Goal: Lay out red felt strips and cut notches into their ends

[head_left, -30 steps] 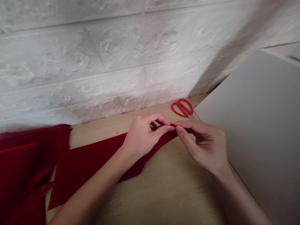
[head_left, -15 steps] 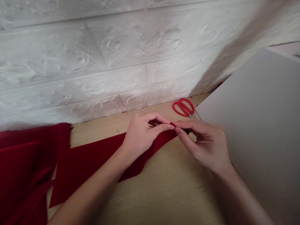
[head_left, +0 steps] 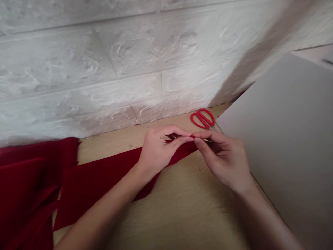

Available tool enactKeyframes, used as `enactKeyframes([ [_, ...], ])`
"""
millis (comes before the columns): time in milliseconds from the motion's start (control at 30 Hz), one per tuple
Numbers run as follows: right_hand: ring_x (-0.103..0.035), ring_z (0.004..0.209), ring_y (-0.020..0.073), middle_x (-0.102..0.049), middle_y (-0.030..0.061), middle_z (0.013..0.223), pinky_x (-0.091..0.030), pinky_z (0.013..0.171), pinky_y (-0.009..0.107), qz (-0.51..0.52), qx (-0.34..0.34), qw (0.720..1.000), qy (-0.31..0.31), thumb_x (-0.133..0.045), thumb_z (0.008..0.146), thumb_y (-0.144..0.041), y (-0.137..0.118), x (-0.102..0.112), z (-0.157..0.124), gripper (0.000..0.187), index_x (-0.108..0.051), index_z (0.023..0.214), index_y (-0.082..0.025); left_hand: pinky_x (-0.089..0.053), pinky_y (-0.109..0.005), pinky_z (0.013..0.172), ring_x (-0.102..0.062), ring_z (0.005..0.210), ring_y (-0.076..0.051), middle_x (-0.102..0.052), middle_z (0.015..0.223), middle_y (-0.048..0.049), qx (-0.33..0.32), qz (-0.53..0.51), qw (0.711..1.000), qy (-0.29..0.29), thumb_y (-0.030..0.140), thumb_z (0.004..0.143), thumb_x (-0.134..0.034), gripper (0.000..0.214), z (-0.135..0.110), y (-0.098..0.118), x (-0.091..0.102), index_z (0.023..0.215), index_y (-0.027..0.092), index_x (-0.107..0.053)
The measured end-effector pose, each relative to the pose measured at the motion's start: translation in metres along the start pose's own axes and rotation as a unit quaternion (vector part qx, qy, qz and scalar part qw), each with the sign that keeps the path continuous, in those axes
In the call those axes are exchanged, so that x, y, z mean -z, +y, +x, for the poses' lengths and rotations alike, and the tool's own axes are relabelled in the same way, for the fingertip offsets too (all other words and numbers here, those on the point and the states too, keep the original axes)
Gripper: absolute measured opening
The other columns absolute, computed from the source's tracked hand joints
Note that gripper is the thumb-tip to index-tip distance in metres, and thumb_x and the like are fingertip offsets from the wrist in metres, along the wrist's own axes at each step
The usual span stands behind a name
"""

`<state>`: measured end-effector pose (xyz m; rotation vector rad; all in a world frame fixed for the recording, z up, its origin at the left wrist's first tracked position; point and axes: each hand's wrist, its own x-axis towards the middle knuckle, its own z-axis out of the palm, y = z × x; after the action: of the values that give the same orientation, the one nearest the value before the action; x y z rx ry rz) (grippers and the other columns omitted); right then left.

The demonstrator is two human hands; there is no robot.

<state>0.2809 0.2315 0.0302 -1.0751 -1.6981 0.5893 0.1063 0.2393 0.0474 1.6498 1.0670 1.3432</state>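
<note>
A long piece of dark red cloth [head_left: 101,173] lies across the wooden tabletop, its narrow right end raised between my hands. My left hand [head_left: 161,147] pinches that end between thumb and forefinger. Fingertip to fingertip with it, my right hand [head_left: 225,156] pinches the same bit of cloth from the right. Only a small red edge shows between the fingers; the rest of the grip is hidden. Just beyond my right hand lies a pair of scissors [head_left: 203,119] with red handles, its blades mostly out of sight.
A heap of red cloth [head_left: 26,191] fills the left side of the table [head_left: 177,208]. At the right stands a large pale grey panel [head_left: 291,139]. A white brick-patterned wall [head_left: 130,62] closes off the back. Small red scraps lie along its foot.
Both hands keep their pinch and have shifted only slightly, my right hand a little to the left. The cloth fold hanging below my left hand shows less now.
</note>
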Motion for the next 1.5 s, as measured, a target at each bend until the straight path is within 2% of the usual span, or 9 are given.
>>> enactKeyframes([
  [133, -0.073, 0.074, 0.0157, -0.079, 0.0035, 0.09, -0.059, 0.069, 0.027, 0.023, -0.029, 0.999, 0.001, -0.068, 0.09, -0.029, 0.004, -0.001, 0.003, 0.015, -0.076, 0.1, -0.02, -0.055, -0.018, 0.068, -0.071, 0.07, -0.01, -0.077, 0.077, 0.0011, 0.067, -0.055, 0.996, 0.013, 0.021, 0.074, -0.085, 0.01, 0.006, 0.0, 0.01, 0.077, 0.019, -0.076],
  [233, -0.074, 0.072, 0.0158, -0.079, 0.0023, 0.086, -0.06, 0.069, 0.027, 0.033, -0.03, 0.999, -0.001, -0.072, 0.087, -0.03, 0.006, 0.002, 0.005, 0.011, -0.077, 0.093, -0.021, -0.054, -0.019, 0.066, -0.07, 0.071, -0.011, -0.077, 0.079, 0.0005, 0.096, -0.062, 0.993, 0.032, 0.021, 0.07, -0.086, 0.014, 0.01, 0.003, 0.02, 0.079, 0.018, -0.076],
  [467, -0.071, 0.066, 0.012, -0.077, -0.0011, 0.075, -0.056, 0.063, 0.021, 0.025, -0.015, 1.0, 0.012, -0.069, 0.091, -0.03, 0.003, 0.001, 0.005, 0.011, -0.076, 0.087, -0.022, -0.053, -0.021, 0.066, -0.068, 0.071, -0.011, -0.077, 0.081, -0.0012, 0.12, -0.05, 0.991, 0.04, 0.031, 0.074, -0.084, 0.017, 0.012, 0.009, 0.026, 0.081, 0.018, -0.077],
  [700, -0.065, 0.063, 0.0124, -0.072, -0.0002, 0.071, -0.051, 0.064, 0.025, -0.047, 0.023, 0.999, 0.005, -0.061, 0.097, -0.033, 0.004, -0.001, 0.004, 0.02, -0.069, 0.083, -0.021, -0.052, -0.02, 0.065, -0.067, 0.07, -0.011, -0.077, 0.08, -0.0008, 0.159, -0.068, 0.985, 0.028, 0.032, 0.071, -0.086, 0.019, 0.013, 0.011, 0.028, 0.082, 0.019, -0.077],
  [933, -0.063, 0.065, 0.0145, -0.067, 0.0025, 0.071, -0.041, 0.049, 0.023, -0.042, -0.012, 0.998, -0.037, -0.055, 0.099, -0.036, 0.0, 0.001, 0.002, 0.025, -0.061, 0.08, -0.02, -0.049, -0.021, 0.068, -0.064, 0.071, -0.01, -0.075, 0.08, 0.0004, 0.145, -0.042, 0.988, 0.017, 0.029, 0.072, -0.084, 0.015, 0.012, 0.011, 0.026, 0.082, 0.019, -0.077],
  [1200, -0.062, 0.069, 0.0157, -0.063, 0.0019, 0.074, -0.046, 0.058, 0.027, -0.063, 0.031, 0.996, -0.049, -0.053, 0.099, -0.029, 0.005, -0.002, 0.004, 0.02, -0.058, 0.081, -0.021, -0.049, -0.024, 0.066, -0.061, 0.066, -0.01, -0.072, 0.078, 0.0002, 0.172, -0.053, 0.984, -0.011, 0.032, 0.074, -0.082, 0.017, 0.012, 0.008, 0.025, 0.081, 0.019, -0.074],
  [1333, -0.062, 0.07, 0.017, -0.066, 0.0022, 0.078, -0.049, 0.065, 0.03, -0.098, 0.082, 0.991, -0.045, -0.053, 0.097, -0.026, 0.006, -0.001, 0.005, 0.012, -0.061, 0.088, -0.022, -0.05, -0.027, 0.067, -0.064, 0.07, -0.013, -0.073, 0.081, -0.0025, 0.169, -0.02, 0.985, -0.036, 0.034, 0.078, -0.076, 0.017, 0.01, 0.005, 0.02, 0.083, 0.018, -0.073],
  [1433, -0.064, 0.076, 0.0202, -0.07, 0.0055, 0.086, -0.049, 0.071, 0.034, -0.144, 0.126, 0.98, -0.054, -0.055, 0.097, -0.029, 0.005, -0.001, 0.005, 0.013, -0.064, 0.098, -0.021, -0.051, -0.029, 0.072, -0.065, 0.075, -0.015, -0.074, 0.086, -0.0037, 0.155, 0.016, 0.985, -0.069, 0.033, 0.083, -0.072, 0.015, 0.008, 0.003, 0.016, 0.085, 0.018, -0.072],
  [1500, -0.063, 0.077, 0.0219, -0.071, 0.0071, 0.085, -0.047, 0.074, 0.037, -0.199, 0.153, 0.966, -0.059, -0.053, 0.098, -0.031, 0.004, 0.0, 0.005, 0.017, -0.066, 0.095, -0.021, -0.051, -0.029, 0.073, -0.065, 0.076, -0.015, -0.075, 0.088, -0.0037, 0.155, 0.023, 0.983, -0.093, 0.031, 0.084, -0.07, 0.014, 0.005, 0.003, 0.013, 0.087, 0.018, -0.073],
])
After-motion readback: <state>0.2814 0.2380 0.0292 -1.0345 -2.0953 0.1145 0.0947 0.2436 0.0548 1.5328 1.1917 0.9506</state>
